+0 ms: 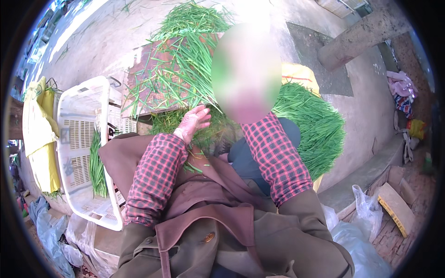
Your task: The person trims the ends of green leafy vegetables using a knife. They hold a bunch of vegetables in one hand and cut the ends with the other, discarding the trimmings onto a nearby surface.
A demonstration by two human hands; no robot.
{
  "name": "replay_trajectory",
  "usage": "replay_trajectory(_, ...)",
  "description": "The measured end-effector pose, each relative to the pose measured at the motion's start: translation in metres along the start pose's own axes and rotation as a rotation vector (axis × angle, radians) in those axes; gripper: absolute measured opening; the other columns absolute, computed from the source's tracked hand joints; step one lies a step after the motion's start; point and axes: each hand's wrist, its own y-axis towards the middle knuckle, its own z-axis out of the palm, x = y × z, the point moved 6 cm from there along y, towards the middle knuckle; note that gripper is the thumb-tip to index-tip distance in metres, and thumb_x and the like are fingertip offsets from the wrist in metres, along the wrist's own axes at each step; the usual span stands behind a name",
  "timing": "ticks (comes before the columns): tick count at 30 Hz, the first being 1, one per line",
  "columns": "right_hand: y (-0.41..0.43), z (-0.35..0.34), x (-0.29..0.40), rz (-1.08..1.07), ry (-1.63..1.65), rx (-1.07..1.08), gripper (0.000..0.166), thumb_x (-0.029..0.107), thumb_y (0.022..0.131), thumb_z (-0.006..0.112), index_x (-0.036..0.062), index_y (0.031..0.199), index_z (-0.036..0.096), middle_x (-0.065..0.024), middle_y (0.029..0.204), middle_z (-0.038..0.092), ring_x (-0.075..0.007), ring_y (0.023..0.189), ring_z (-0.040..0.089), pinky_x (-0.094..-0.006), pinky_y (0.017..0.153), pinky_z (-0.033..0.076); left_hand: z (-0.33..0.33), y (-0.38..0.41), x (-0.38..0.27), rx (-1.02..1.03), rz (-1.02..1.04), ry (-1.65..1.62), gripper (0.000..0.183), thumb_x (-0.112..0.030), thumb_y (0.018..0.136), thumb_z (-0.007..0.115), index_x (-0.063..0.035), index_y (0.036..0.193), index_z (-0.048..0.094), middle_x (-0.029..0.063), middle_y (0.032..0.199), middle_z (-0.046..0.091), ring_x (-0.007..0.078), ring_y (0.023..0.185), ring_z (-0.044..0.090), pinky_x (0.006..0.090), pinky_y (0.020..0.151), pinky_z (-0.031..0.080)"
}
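Observation:
Long green leafy stalks, like garlic chives, lie loose across a low reddish-brown board. My left hand, in a thin clear glove, is just below the board's near edge with fingers apart and nothing held. Beneath it are loose trimmings, and a few cut bits rest on my brown apron. A blurred patch covers my right hand past the checked sleeve, so its fingers and anything in them are hidden. A big pile of aligned green stalks stands right of that forearm.
At left, a white plastic crate holds a bundle of stalks, with yellow sacks beyond. Another green heap lies behind the board. A thick post rises at upper right. Plastic bags and cardboard lie lower right.

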Motion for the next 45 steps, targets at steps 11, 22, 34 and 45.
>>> replay_trajectory(11,-0.136,0.067,0.085,-0.252,-0.093,-0.270,0.025,0.014,0.095,0.042,-0.0021,0.095,0.061,-0.0209,0.083,0.067,-0.0349,0.068,0.068,-0.0438,0.057,0.054,-0.013,-0.018,-0.019,0.108,0.049,-0.400,0.039,-0.028,0.091,0.070,-0.0047,0.119,0.057,0.0089,0.109,0.065,0.0218,0.104,0.063,0.0406,0.093,0.051)
replay_trajectory(22,-0.122,-0.016,0.045,-0.112,0.606,0.003,0.067,0.032,0.089,0.069,-0.0097,0.136,0.045,-0.0139,0.106,0.070,-0.0129,0.082,0.066,-0.0274,0.078,0.051,-0.038,-0.049,-0.040,-0.026,0.239,-0.280,0.030,-0.007,0.082,0.074,-0.0001,0.109,0.062,0.0065,0.085,0.064,0.0186,0.068,0.062,0.0328,0.065,0.054)
replay_trajectory(34,-0.128,-0.051,0.147,-0.332,1.434,0.342,0.026,0.010,0.078,0.079,-0.0032,0.098,0.070,-0.0101,0.088,0.072,-0.0170,0.074,0.069,-0.0295,0.068,0.054,0.000,-0.084,-0.081,0.172,0.383,0.392,0.038,-0.004,0.079,0.080,-0.0021,0.111,0.060,-0.0018,0.100,0.064,0.0093,0.091,0.060,0.0266,0.081,0.051)
replay_trajectory(45,-0.098,-0.081,0.215,-0.562,1.060,-0.076,0.037,0.025,0.077,0.078,0.0005,0.104,0.069,-0.0110,0.094,0.073,-0.0192,0.085,0.069,-0.0325,0.079,0.054,-0.020,-0.130,-0.246,-0.058,0.849,0.623,0.098,-0.023,0.064,0.090,-0.0022,0.144,0.039,0.0156,0.140,0.048,0.0254,0.132,0.043,0.0402,0.110,0.036)
